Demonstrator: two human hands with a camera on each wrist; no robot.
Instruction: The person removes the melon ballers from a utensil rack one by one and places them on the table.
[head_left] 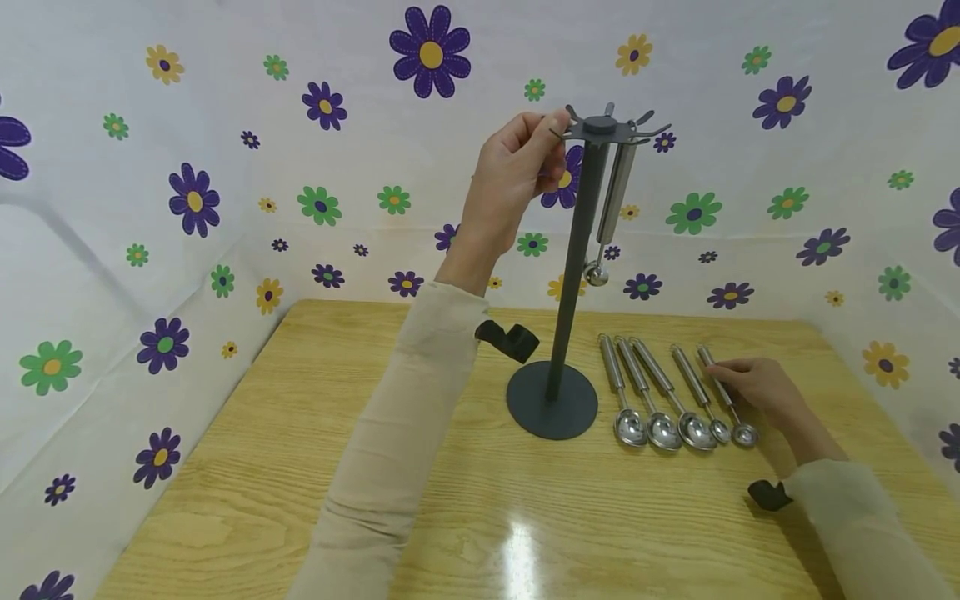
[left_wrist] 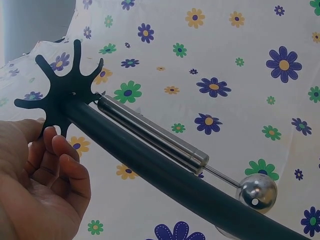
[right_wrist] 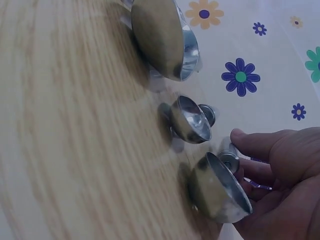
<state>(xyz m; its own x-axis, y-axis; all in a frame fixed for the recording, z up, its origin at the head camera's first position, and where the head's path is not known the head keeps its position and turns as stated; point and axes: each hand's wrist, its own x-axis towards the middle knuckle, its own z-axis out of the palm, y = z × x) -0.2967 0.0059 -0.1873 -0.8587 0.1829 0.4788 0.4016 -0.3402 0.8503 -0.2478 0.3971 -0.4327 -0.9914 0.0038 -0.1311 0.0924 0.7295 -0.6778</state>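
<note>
Steel scoops: one hangs from the stand [head_left: 572, 275], five lie in a row on the tabletop [head_left: 247, 467] right of its base; my left hand [head_left: 510, 179] pinches a top hook; my right hand [head_left: 761, 387] curls round the outermost scoop [head_left: 726, 398], farthest from the base; a loose grip could drop it, and a tug could tip the stand.

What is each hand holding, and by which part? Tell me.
The left hand pinches a prong at the top of the dark stand. The right hand grips the handle of the rightmost measuring spoon, which lies on the table.
</note>
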